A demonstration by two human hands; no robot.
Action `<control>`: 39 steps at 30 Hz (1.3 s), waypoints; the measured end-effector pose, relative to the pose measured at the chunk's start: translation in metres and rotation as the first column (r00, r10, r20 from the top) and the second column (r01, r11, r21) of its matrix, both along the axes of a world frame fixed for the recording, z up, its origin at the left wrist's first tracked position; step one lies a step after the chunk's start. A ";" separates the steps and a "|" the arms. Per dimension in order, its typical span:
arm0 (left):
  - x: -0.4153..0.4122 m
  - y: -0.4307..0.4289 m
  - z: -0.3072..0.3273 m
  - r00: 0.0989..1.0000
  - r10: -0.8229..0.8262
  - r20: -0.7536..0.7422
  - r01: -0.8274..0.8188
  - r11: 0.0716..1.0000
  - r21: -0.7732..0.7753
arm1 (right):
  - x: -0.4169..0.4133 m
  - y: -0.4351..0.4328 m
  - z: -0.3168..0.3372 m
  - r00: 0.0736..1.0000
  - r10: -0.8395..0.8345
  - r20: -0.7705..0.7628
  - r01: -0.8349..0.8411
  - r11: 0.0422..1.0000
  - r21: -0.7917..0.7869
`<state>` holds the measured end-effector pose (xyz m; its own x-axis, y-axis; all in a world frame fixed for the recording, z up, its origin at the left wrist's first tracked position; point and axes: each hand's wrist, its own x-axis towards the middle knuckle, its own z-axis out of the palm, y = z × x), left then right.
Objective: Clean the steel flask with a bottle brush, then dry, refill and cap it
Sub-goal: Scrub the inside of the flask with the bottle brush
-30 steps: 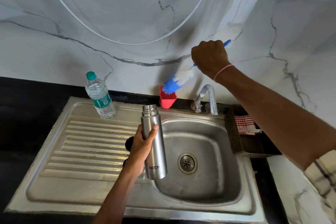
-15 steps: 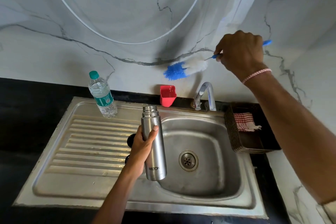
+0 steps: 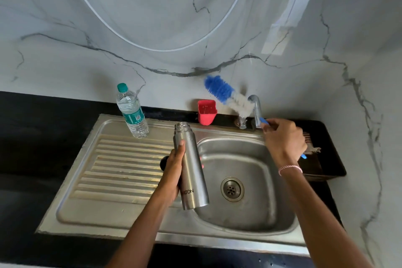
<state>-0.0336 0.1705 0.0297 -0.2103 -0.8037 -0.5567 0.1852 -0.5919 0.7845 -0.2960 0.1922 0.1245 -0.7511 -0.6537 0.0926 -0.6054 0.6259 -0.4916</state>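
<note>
An uncapped steel flask (image 3: 191,172) stands nearly upright over the sink's left edge, and my left hand (image 3: 174,172) grips it round the middle. My right hand (image 3: 282,139) holds the blue handle of a bottle brush (image 3: 228,96). The brush's blue and white bristle head points up and left, in front of the tap (image 3: 255,109). Brush and flask are apart. A dark round object (image 3: 163,162), perhaps the flask's cap, peeks out on the drainboard behind my left hand.
A plastic water bottle (image 3: 132,111) with a green cap stands at the back of the ribbed drainboard (image 3: 121,170). A red holder (image 3: 206,112) sits behind the sink basin (image 3: 256,207). On the right a dark tray (image 3: 326,159) holds a checked cloth.
My right hand has come down from high against the wall to the tap, swinging the brush head from pointing left to pointing up-left. The flask has stayed in my left hand.
</note>
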 end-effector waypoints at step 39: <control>-0.066 -0.010 -0.005 0.975 -0.212 -0.062 0.220 0.959 0.177 | -0.059 0.065 -0.080 1.000 -0.017 0.014 0.015 0.992 0.129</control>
